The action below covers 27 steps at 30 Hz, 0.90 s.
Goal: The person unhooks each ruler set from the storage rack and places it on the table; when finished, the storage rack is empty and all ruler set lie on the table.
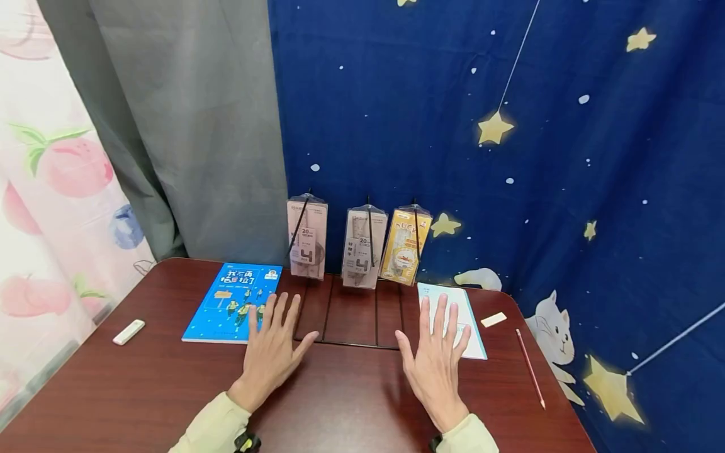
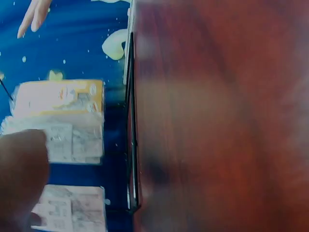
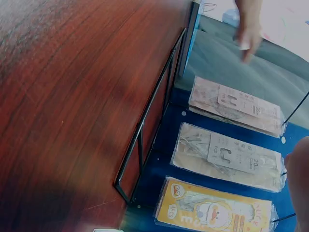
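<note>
Both hands flat on the dark red table [image 1: 141, 384], fingers spread, gripping nothing. Left hand [image 1: 270, 352] has fingertips on the blue book's [image 1: 233, 302] near right corner. Right hand [image 1: 435, 362] fingertips overlap the white sheet [image 1: 470, 314], probably touching, hard to tell. Black wire rack [image 1: 351, 314] between them at the back edge holds three packets [image 1: 362, 248]. Pencil [image 1: 530, 368] near right edge, white eraser [image 1: 128, 331] near left edge.
</note>
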{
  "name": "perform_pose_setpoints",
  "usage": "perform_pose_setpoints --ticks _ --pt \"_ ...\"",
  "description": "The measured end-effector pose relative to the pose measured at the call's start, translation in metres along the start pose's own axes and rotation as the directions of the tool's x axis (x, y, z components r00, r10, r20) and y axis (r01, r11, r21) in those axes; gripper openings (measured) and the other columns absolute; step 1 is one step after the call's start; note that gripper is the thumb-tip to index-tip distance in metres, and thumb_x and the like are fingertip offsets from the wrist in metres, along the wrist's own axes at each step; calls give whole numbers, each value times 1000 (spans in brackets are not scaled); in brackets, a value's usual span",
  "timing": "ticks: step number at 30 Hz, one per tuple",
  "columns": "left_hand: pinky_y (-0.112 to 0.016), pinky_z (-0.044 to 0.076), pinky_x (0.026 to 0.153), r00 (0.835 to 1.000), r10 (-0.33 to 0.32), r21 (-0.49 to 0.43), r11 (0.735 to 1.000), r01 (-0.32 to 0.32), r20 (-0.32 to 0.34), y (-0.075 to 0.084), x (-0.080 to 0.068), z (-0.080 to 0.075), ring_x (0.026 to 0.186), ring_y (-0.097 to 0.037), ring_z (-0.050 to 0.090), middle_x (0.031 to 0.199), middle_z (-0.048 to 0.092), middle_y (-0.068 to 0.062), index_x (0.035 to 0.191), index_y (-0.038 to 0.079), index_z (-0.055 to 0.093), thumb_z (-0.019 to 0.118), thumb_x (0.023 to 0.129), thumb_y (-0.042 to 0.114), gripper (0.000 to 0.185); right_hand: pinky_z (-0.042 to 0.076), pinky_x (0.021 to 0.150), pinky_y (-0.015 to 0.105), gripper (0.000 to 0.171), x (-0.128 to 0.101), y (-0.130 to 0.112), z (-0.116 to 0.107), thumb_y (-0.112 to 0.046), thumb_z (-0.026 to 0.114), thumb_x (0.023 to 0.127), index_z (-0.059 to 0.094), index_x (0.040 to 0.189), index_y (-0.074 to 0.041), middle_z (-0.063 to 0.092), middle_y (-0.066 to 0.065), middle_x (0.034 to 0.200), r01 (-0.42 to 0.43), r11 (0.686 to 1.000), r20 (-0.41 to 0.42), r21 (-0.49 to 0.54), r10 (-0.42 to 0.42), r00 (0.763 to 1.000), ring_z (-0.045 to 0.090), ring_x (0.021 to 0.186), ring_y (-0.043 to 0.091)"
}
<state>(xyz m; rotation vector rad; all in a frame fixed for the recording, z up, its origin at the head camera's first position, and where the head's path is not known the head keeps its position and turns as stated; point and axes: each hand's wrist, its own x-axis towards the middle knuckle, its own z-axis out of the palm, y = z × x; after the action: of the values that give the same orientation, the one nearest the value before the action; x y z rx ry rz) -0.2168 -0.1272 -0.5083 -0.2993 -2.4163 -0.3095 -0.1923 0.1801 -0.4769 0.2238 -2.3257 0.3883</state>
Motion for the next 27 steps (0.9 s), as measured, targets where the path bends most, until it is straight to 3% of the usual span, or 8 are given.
perform_pose_setpoints --ticks 3,5,9,12,18,22,25,27 --pt "-71 27 117 991 -13 55 998 6 132 -5 5 9 141 -47 45 144 56 -27 149 9 56 67 93 57 75 17 114 69 77 3 1 -1 -45 59 102 33 161 -4 27 22 168 -34 997 46 70 31 998 23 153 42" --pt "-70 31 115 978 -17 100 995 -4 210 -9 9 15 136 -46 49 139 59 -26 147 11 59 70 92 55 71 26 112 64 73 5 3 0 -37 66 100 39 158 -2 40 23 160 -84 986 90 144 72 993 36 144 42" --pt "-67 35 112 937 -46 139 990 -2 345 -16 15 25 129 -45 51 131 60 -25 144 11 62 69 94 54 66 43 106 55 57 12 9 7 -28 69 100 52 147 -1 59 20 137 -237 929 198 285 184 963 54 126 36" --pt "-66 36 110 903 -72 133 991 16 423 -20 17 28 125 -44 49 127 57 -25 144 12 62 67 96 54 64 52 96 52 45 22 20 17 -23 69 100 60 139 -1 67 18 121 -325 876 226 355 257 940 63 111 33" --pt "-65 37 107 867 -82 129 991 21 491 -24 20 24 125 -44 47 128 56 -25 147 14 60 63 98 54 63 58 84 31 30 66 50 41 -17 70 99 69 125 -1 74 17 109 -403 786 196 469 353 915 73 99 32" --pt "-62 38 105 867 -85 141 990 17 491 -24 19 23 124 -42 48 128 56 -23 147 15 60 62 98 55 63 51 82 14 31 102 66 55 -22 71 100 69 126 -4 74 17 115 -453 691 249 564 381 891 71 107 27" --pt "-60 40 102 874 -73 145 989 3 480 -24 19 23 122 -40 49 127 57 -22 146 15 61 62 98 55 63 48 80 9 35 123 72 61 -26 72 99 69 127 -6 72 16 119 -498 604 299 622 405 864 68 106 19" --pt "-59 40 101 878 -66 144 990 -4 474 -23 18 24 122 -40 49 127 58 -22 146 15 62 63 97 56 64 49 79 8 37 132 74 64 -30 74 97 69 127 -7 72 15 120 -522 570 320 634 421 849 67 102 11"
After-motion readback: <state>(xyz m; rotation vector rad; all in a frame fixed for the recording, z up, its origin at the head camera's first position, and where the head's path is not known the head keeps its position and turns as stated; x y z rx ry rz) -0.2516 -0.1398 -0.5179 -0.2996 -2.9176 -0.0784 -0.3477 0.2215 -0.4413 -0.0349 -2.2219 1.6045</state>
